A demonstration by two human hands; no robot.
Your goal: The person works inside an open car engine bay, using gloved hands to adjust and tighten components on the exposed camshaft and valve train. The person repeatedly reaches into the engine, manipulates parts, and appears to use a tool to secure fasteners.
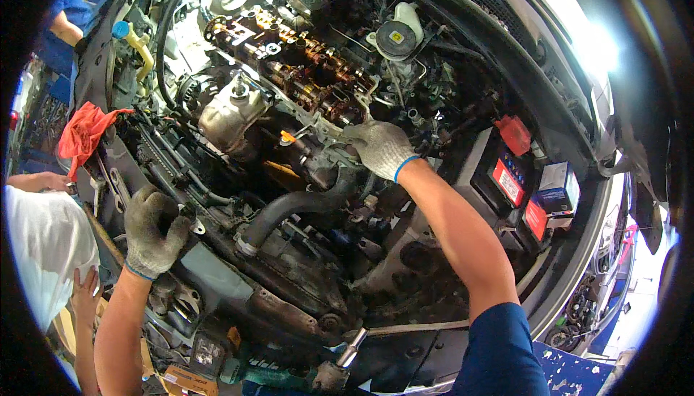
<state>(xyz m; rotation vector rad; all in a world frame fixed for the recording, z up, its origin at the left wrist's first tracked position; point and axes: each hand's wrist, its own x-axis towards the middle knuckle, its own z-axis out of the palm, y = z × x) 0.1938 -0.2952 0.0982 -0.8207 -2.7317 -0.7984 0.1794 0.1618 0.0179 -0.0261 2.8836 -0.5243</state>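
My left hand point(153, 231), in a soiled knit glove, is above the front edge of the car's engine bay. Its fingers are curled, the thumb stands apart from them, and nothing shows between. In a paler glove, my right hand point(379, 148) reaches to the near right end of the engine's opened cylinder head point(318, 81). Its fingers are bent together against parts there; whatever they grip is hidden. The camshaft area lies exposed, brown with oil. Below my right hand, a thick black radiator hose point(296, 208) curves toward the front.
A black battery point(499, 179) and a small blue-and-white box point(559, 188) are at the right. A red cloth point(85, 135) and wrenches point(108, 179) lie at the left edge. A socket tool point(350, 349) rests at the front. Another person in white point(47, 251) stands at left.
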